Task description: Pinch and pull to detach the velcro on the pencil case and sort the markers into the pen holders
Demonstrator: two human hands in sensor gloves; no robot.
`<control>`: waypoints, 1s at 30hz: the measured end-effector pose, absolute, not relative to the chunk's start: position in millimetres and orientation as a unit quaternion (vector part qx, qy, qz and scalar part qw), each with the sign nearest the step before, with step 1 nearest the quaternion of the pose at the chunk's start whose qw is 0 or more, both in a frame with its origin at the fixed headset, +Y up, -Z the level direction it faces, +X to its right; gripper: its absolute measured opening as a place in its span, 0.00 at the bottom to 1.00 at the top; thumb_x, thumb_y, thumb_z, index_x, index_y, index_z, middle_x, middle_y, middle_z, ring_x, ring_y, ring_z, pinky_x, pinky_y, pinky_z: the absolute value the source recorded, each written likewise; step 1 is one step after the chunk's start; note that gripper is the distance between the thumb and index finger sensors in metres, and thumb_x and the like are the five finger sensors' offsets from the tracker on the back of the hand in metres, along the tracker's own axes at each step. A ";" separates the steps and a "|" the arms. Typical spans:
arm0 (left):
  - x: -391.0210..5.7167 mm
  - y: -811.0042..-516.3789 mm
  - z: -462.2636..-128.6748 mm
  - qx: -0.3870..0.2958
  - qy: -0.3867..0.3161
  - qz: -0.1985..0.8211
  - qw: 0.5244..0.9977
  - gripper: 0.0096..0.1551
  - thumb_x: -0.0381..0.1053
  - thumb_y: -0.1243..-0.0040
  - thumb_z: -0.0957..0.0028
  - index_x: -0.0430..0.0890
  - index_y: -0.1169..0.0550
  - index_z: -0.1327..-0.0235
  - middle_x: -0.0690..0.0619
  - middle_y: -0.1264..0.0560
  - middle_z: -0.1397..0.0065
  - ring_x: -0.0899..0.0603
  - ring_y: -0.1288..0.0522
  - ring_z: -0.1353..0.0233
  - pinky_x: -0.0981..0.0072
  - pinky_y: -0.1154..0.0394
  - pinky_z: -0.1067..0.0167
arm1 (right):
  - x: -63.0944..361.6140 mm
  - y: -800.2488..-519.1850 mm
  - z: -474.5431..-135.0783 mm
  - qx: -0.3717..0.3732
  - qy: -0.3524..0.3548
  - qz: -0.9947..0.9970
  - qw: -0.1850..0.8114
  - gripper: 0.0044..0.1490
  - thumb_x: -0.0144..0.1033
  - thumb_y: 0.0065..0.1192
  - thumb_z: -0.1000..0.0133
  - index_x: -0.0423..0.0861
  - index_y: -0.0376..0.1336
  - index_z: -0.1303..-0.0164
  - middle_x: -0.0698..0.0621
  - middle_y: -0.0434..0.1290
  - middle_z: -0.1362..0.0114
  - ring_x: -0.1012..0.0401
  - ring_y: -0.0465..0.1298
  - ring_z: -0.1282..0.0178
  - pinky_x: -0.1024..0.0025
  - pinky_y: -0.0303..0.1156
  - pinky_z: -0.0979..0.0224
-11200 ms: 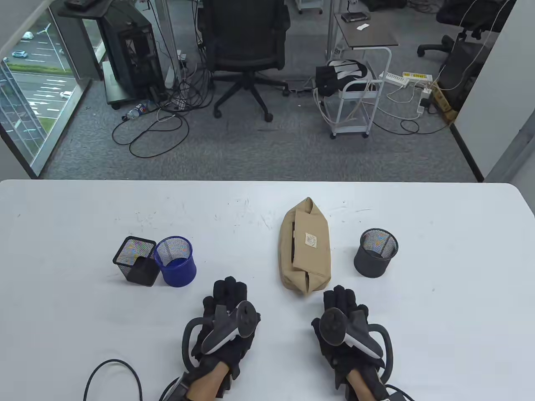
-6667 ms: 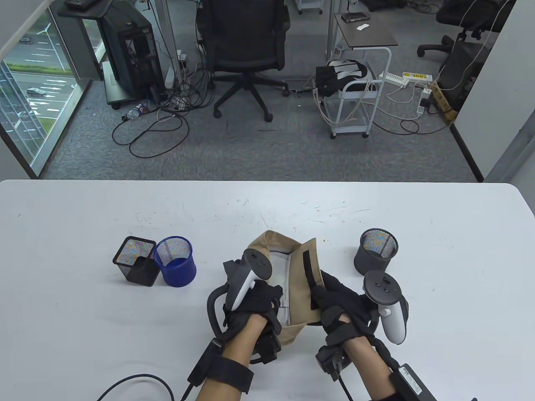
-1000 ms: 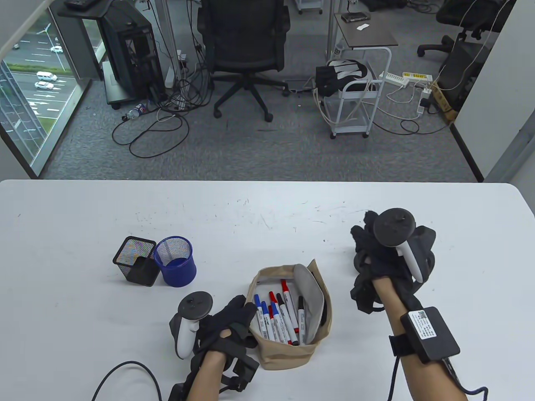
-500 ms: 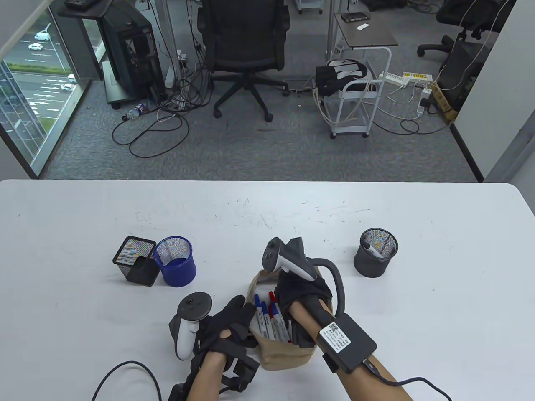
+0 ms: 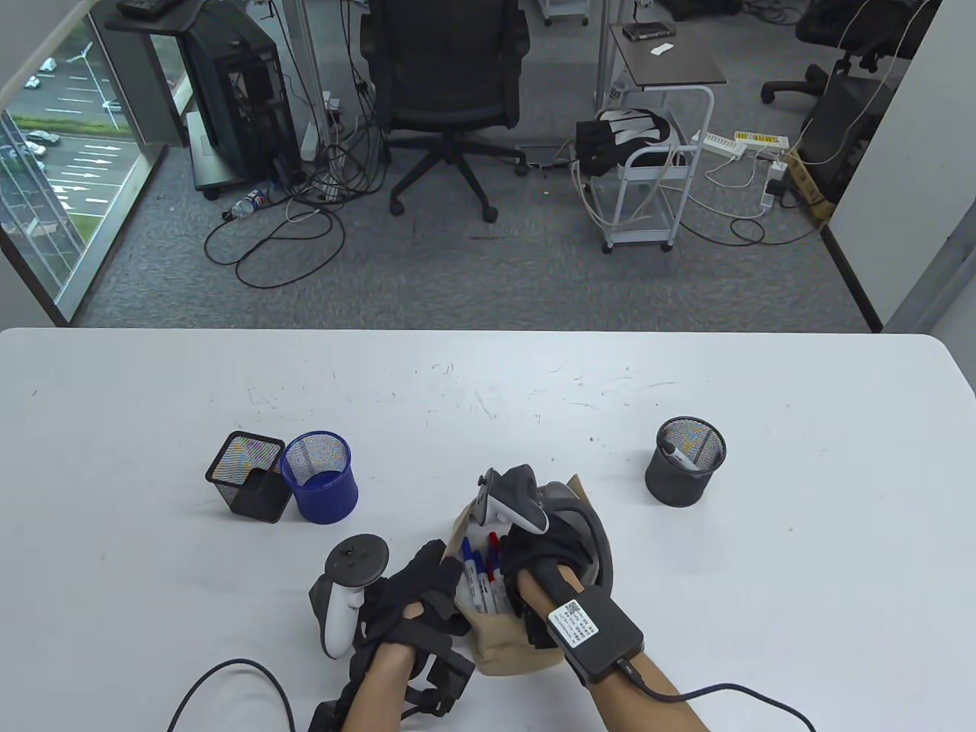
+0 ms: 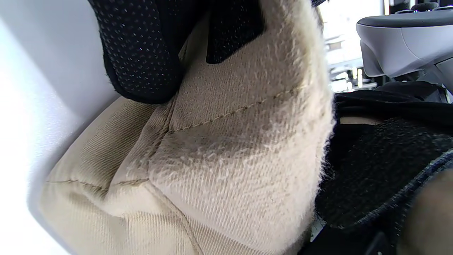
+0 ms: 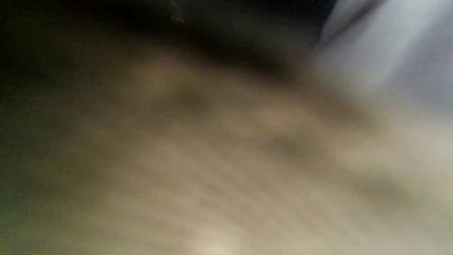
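The pencil case (image 5: pixel 496 644) sits unfastened near the table's (image 5: pixel 762 381) front edge, its flap off the velcro, so that step looks done. The left hand (image 5: pixel 415 595) grips the case's left rim with curled fingers. The right hand (image 5: pixel 545 553) is plunged inside among the markers (image 5: pixel 480 568); whether its fingers are together or apart cannot be told. One marker already lies in the grey holder (image 5: pixel 685 463) toward the right; the blue holder (image 5: pixel 320 479) and black holder (image 5: pixel 248 476) on the left look empty, so most sorting remains.
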State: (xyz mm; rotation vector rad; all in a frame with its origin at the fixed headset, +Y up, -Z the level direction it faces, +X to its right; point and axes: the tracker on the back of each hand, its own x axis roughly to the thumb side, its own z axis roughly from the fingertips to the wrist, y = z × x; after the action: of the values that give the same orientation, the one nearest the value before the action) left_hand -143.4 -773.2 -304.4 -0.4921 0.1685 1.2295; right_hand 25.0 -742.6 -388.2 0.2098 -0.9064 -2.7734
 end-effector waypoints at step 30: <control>-140.5 -770.7 -303.0 -0.229 0.074 0.566 0.788 0.43 0.54 0.49 0.37 0.35 0.44 0.16 0.29 0.35 0.19 0.28 0.24 0.28 0.54 0.12 0.51 | 260.6 -625.8 -404.8 0.204 0.142 -0.941 -0.229 0.32 0.36 0.77 0.51 0.44 0.70 0.35 0.42 0.81 0.36 0.52 0.87 0.51 0.58 0.81 0.49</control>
State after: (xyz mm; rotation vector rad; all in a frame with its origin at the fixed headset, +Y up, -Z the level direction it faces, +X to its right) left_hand -140.5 -770.7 -303.0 -0.4937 0.1599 1.2203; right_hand 260.6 -625.8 -404.8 0.7550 0.5258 -3.4838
